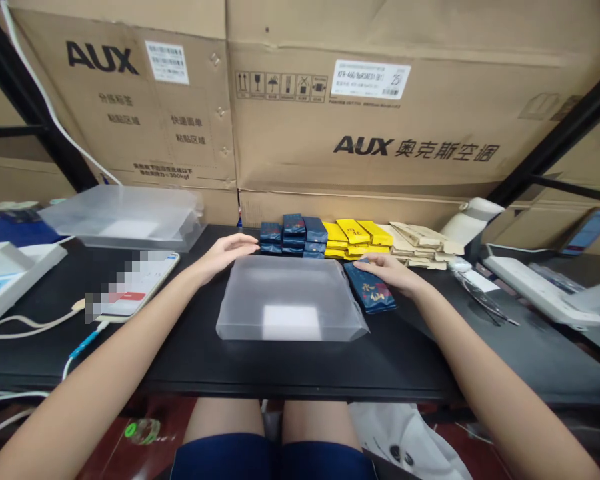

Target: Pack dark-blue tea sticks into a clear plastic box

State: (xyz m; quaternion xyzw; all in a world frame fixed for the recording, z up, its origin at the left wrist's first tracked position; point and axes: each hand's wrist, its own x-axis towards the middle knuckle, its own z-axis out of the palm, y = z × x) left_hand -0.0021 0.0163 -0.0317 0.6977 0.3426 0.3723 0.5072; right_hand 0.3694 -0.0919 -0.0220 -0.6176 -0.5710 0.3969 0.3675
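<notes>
A translucent plastic box (pixel 240 287) lies on the black table in front of me, with a white label showing through it. My left hand (pixel 225 253) is over the box's far left corner, fingers stretched out, its tips at the stacked dark blue packets (pixel 293 227). Right of the box, my right hand (pixel 387 272) grips the upper end of a single dark blue packet (pixel 377 293) with gold lettering; its thumb is hard to see. Stacks of yellow packets (pixel 353 232) and beige packets (pixel 420 240) continue the row behind the box.
Another translucent box (pixel 125 210) stands at the back left, near a charging phone (pixel 140 287) and cables. A white power strip (pixel 540 290) lies at right, near a white cylindrical object (pixel 473 223). Large cardboard boxes (pixel 300 160) form the back wall. Black metal posts (pixel 555 133) flank the table.
</notes>
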